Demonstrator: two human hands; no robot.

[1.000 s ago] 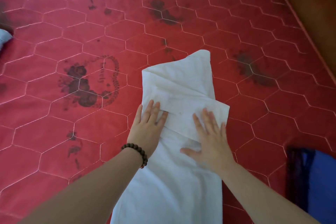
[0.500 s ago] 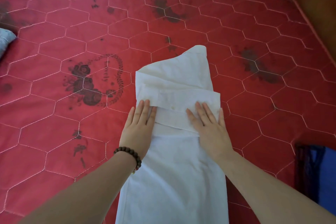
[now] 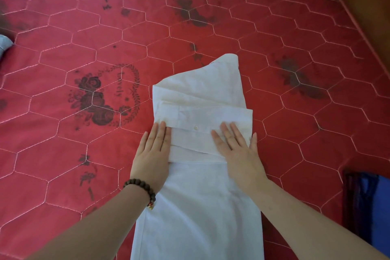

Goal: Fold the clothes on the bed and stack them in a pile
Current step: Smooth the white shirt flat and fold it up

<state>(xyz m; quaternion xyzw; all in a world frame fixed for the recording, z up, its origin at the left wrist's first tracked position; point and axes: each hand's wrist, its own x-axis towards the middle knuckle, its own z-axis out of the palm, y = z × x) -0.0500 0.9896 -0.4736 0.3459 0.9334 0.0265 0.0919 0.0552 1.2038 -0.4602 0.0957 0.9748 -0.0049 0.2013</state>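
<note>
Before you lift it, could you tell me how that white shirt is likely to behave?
The white shirt will probably go floppy: it lies flat in thin layers. The folded sleeve may slip open, since only the flat left hand and right hand press it. It looks light.

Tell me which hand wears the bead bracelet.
The left hand: dark beads circle its wrist. The right hand has a bare wrist. Both press flat on the white shirt.
</note>
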